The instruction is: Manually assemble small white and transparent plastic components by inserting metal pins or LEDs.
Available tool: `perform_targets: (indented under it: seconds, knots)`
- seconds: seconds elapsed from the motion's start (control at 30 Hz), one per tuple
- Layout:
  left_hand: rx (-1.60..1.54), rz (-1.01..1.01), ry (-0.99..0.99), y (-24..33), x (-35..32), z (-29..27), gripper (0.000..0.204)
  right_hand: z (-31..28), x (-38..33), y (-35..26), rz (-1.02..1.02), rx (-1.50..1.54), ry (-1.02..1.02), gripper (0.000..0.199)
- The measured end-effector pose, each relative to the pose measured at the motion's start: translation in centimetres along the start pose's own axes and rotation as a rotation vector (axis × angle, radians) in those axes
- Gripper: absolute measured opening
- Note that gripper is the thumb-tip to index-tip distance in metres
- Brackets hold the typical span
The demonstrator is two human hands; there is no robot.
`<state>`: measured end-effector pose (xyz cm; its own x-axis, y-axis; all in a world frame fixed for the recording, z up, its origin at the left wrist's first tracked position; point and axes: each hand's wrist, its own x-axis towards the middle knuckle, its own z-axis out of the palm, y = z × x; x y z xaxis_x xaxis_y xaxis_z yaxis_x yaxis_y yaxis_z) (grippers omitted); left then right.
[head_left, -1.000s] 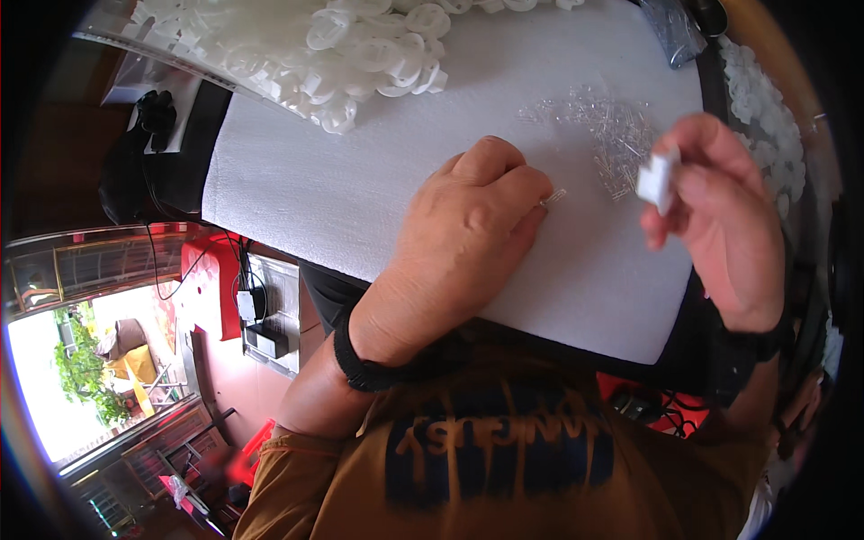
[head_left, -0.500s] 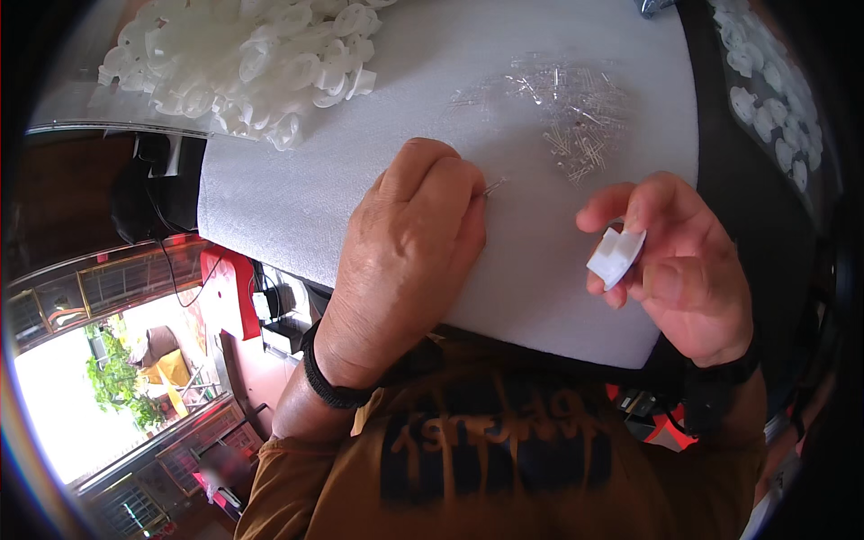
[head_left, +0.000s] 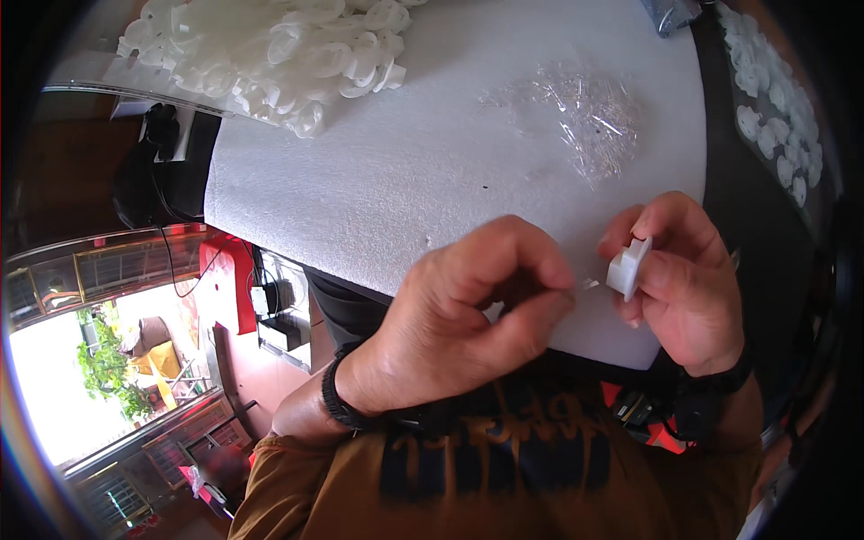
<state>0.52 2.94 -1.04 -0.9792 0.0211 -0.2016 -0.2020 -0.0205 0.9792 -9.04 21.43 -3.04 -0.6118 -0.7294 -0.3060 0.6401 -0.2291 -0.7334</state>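
Observation:
My right hand (head_left: pixel 688 283) grips a small white plastic part (head_left: pixel 627 268) between thumb and fingers, its stepped side turned left. Close beside it, my left hand (head_left: pixel 486 310) is closed in a pinch on a tiny clear LED (head_left: pixel 589 283) that pokes out past the fingertips toward the white part. A short gap separates the two. Thin wire-legged clear LEDs (head_left: pixel 598 126) lie in a loose pile on the pale foam-covered table (head_left: pixel 360 198), beyond my hands.
At the far left, a large heap of white plastic rings and parts (head_left: pixel 297 54) sits on the table. More white parts (head_left: pixel 774 126) lie at the far right. A dark bag (head_left: pixel 670 13) rests at the back edge. A red stool (head_left: pixel 229 283) stands at left.
My left hand has moved right and nearer to me, from the table surface to beside the white part, carrying the LED. My right hand has turned the white part slightly.

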Motion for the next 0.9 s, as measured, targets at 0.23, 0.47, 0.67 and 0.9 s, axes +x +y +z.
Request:
perform_targets:
  seconds: [0.23, 0.47, 0.67, 0.9]
  knots:
    - [-0.259, 0.042, -0.002, -0.1, 0.2, 1.3, 0.016, -0.3, 0.0, 0.4, -0.073, -0.034, -0.069, 0.014]
    - [-0.206, 0.123, -0.026, -0.9, 0.5, 1.6, 0.019, -0.5, 0.0, 0.7, -0.130, 0.023, -0.139, 0.013]
    - [-0.199, 0.159, -0.059, -1.2, 0.4, 1.5, 0.020, -0.3, 0.0, 0.4, -0.066, 0.013, -0.148, 0.017]
    - [-0.167, 0.134, -0.030, -1.1, 0.4, 1.6, 0.018, -0.1, -0.1, 0.7, -0.096, 0.015, -0.168, 0.038]
